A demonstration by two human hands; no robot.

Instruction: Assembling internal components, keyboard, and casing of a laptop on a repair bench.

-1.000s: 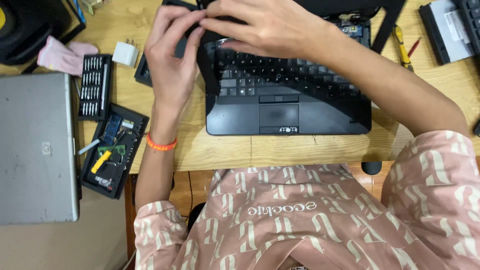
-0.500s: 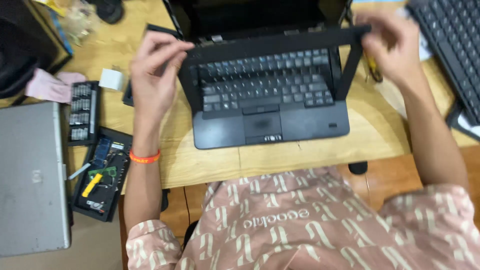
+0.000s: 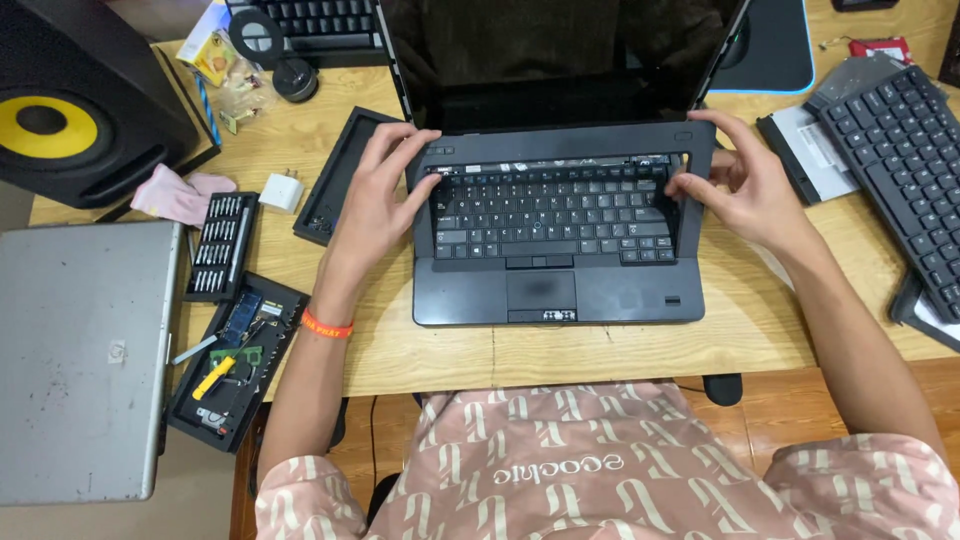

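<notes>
An open black laptop [image 3: 560, 295] sits on the wooden desk [image 3: 760, 320] in front of me, its screen dark. A black keyboard frame [image 3: 560, 142] lies around the keys. My left hand [image 3: 385, 195] grips the frame's upper left corner, fingers on the top bar and thumb on the keys. My right hand [image 3: 745, 185] grips the frame's right side, fingers curled over its edge. An orange band is on my left wrist.
A closed grey laptop [image 3: 85, 350] lies at the left, with a bit set [image 3: 218, 245], a black parts tray [image 3: 235, 360], a white charger [image 3: 281, 190] and a pink cloth [image 3: 180, 195] nearby. A speaker [image 3: 80, 100] stands back left. Loose keyboards [image 3: 905, 170] lie right.
The frame, held tilted above the keys half a second ago, now lies flat on the laptop. Both hands have come down with it to its two sides.
</notes>
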